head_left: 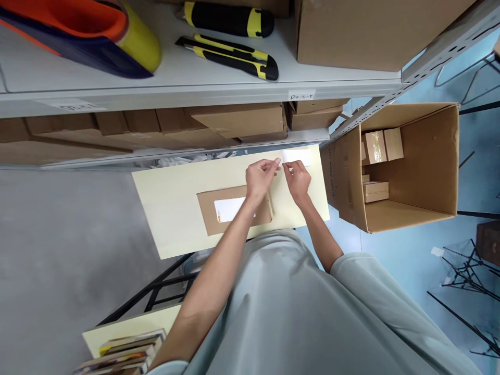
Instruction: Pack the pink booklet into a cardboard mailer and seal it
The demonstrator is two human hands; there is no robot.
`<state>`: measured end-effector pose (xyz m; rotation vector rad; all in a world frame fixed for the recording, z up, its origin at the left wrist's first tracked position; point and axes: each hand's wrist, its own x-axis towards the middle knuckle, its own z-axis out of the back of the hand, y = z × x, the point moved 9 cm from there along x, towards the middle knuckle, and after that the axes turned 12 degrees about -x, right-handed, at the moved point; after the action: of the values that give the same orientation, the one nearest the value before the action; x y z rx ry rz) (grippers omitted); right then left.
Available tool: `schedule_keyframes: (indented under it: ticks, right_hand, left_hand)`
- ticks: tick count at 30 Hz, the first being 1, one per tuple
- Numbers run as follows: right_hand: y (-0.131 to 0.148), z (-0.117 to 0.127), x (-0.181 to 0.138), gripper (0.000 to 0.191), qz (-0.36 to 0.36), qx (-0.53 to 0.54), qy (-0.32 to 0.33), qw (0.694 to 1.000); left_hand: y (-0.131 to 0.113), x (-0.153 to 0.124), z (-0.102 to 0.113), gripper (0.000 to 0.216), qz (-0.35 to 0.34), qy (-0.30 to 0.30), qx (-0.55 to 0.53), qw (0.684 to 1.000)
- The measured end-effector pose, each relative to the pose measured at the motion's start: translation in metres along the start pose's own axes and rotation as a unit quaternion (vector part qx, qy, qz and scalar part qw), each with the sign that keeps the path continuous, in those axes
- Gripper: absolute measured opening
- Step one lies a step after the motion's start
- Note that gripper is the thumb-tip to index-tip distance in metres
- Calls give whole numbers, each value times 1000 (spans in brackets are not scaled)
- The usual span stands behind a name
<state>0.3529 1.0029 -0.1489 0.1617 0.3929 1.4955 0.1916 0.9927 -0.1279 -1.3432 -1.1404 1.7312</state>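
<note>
My left hand (261, 179) is raised over the pale yellow board (172, 203), thumb and fingers pinched together. My right hand (297, 180) is pinched too, its fingertips close to those of the left. What lies between the fingertips is too small to make out. Just beyond the right hand, a white paper sheet (302, 156) lies on the board. Under my left wrist and forearm is a flat brown cardboard package (209, 214). It bears a white label (228, 209), partly covered by the forearm.
A large open carton (422, 172) with several small boxes stands right of the board. Above, a grey shelf (230, 88) carries two utility knives (230, 57), an orange, blue and yellow object (136, 47) and a carton (347, 31). Brown boxes (234, 117) line the lower shelf. Books (125, 351) lie lower left.
</note>
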Motion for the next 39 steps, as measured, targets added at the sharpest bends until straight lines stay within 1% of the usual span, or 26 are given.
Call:
schedule_keyframes:
  ticks: [3,6,9,12,15,19,23,28,33,35,39]
  right_hand:
    - [7,-5,-2,37,20,-28,27,999]
    - [16,-8,-3,35,67,-29,44,996]
    - [22,-7,1,33,120,-7,41,992]
    - [16,-11,15,37,123,3,51,991]
    - [13,-19,31,41,125,-10,76,989]
    - [15,-26,43,42,139,-26,89,986]
    - [12,-33,46,45,129,-45,114,984]
    - [9,-42,46,47,126,-63,146,979]
    - [14,-49,41,44,154,-54,161,973]
    - [11,-48,42,46,141,-58,155,976]
    - [-1,-48,51,52,90,-73,136,984]
  left_hand:
    - [-6,20,-4,31,-18,-15,67,997]
    - [3,36,-2,20,1,-24,115,993]
    - [19,43,8,19,43,-41,133,989]
    - [31,50,14,23,72,-48,136,987]
    - [32,61,14,28,81,-52,151,984]
    - [26,73,16,26,76,-66,185,978]
    - [20,70,23,19,55,-69,219,972]
    - [31,63,29,17,81,-59,217,971]
    - [41,62,32,13,100,-59,214,970]
    - [43,62,35,11,109,-64,225,966]
    - [43,59,46,8,119,-78,246,959]
